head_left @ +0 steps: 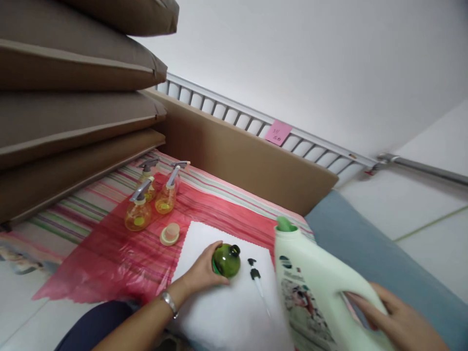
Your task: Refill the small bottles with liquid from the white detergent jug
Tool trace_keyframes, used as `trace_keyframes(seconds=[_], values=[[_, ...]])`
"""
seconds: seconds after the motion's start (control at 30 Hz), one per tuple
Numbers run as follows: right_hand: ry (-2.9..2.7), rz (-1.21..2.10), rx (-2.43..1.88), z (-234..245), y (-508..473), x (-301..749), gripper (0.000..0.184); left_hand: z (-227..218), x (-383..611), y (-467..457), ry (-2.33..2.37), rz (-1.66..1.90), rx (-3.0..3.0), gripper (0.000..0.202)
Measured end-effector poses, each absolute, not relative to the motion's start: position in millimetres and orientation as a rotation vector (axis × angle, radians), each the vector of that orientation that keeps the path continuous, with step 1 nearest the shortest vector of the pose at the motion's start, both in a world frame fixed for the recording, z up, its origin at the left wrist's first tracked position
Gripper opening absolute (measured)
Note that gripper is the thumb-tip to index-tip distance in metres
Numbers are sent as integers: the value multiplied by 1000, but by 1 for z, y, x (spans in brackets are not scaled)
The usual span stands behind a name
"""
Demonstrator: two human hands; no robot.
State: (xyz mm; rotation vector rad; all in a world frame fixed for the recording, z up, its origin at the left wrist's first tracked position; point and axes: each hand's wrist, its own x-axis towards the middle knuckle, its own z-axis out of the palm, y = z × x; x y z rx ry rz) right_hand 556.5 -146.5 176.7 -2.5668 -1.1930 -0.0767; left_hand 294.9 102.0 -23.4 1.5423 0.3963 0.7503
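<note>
My left hand (203, 273) wraps around a small round green bottle (226, 260) that stands open-necked on a white cloth (226, 312). My right hand (397, 319) grips the handle of a large pale green detergent jug (314, 287) with a green spout, tilted towards the small bottle. A black pump head with a white tube (257, 280) lies on the cloth between the bottle and the jug.
Three small pump bottles of yellow liquid (153, 197) and a round beige lid (170, 234) stand on a red plastic sheet (109, 258) over striped fabric. Brown cushions (73, 107) are stacked at the left. A cardboard panel (248, 161) and a white rail run behind.
</note>
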Motion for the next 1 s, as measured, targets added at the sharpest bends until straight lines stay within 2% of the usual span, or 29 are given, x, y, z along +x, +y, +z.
trace_keyframes(seconds=[0.1, 0.23, 0.63, 1.0], values=[[-1179, 114, -2596, 190, -137, 530, 43, -22, 289, 104, 389, 770, 1559, 96], [-1305, 134, -2595, 201, -131, 513, 49, -21, 282, 105, 408, 785, 1597, 93], [-1569, 223, -2672, 224, -106, 504, 43, -25, 280, 106, 444, 821, 1615, 90], [-1660, 185, -2736, 222, -94, 509, 41, -21, 279, 105, 451, 811, 1674, 92]])
